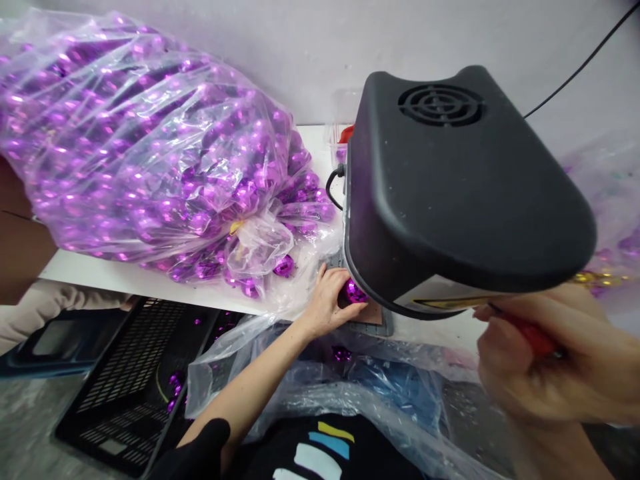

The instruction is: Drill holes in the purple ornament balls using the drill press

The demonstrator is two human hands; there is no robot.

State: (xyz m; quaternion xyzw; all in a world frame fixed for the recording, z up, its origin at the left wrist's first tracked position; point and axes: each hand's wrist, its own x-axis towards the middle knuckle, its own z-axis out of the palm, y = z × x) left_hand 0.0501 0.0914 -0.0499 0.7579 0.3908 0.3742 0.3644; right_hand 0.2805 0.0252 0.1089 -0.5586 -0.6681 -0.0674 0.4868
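My left hand holds a shiny purple ball under the black housing of a bench machine, on its small base plate. My right hand is close to the camera at the right, gripping a red handle at the machine's side. A large clear plastic bag full of purple balls lies on the white table to the left of the machine. A loose purple ball sits at the bag's mouth.
A black plastic crate with a few purple balls stands on the floor below the table. Clear plastic sheeting lies over my lap. A black cable runs up the wall at the right. Another plastic bag lies far right.
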